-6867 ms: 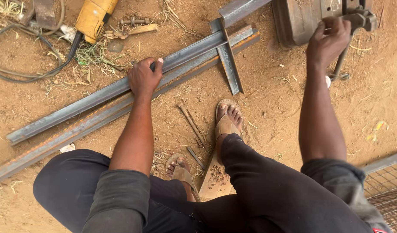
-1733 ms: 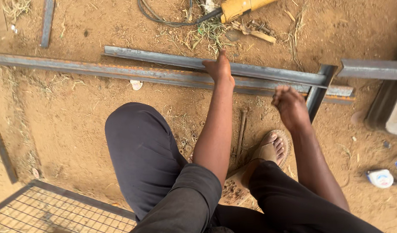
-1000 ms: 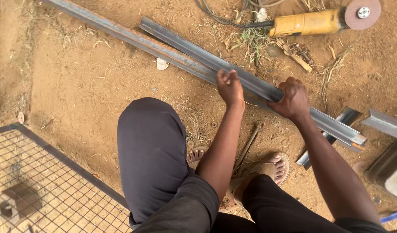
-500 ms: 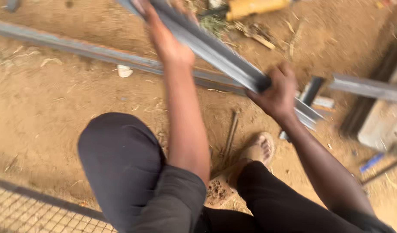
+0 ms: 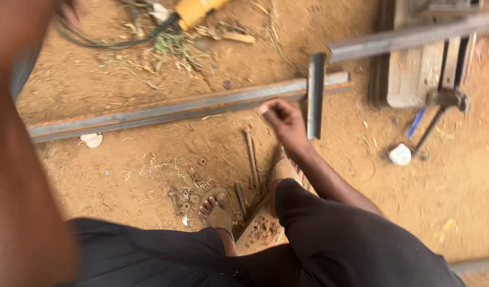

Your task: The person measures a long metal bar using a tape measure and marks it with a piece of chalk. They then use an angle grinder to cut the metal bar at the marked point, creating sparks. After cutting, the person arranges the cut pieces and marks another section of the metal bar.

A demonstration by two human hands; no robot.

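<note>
Right hand [image 5: 284,119], fingers loosely curled and gripping nothing, hovers just beside the long steel bar [image 5: 164,109] lying on the dirt floor [image 5: 122,175]. Left hand's grip cannot be told (blurred arm only). Repositioning stage; next needs firm grasp.

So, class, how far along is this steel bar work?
Done: a long steel bar lies on the dirt, with a short bar crossing its end. In hand: the right hand hovers beside it, apparently empty. Left: the yellow angle grinder lies untouched.

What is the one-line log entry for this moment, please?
right hand: open, beside long steel bar | left hand: not identifiable, blurred forearm only | short bar: across long bar | ground: dirt
</note>
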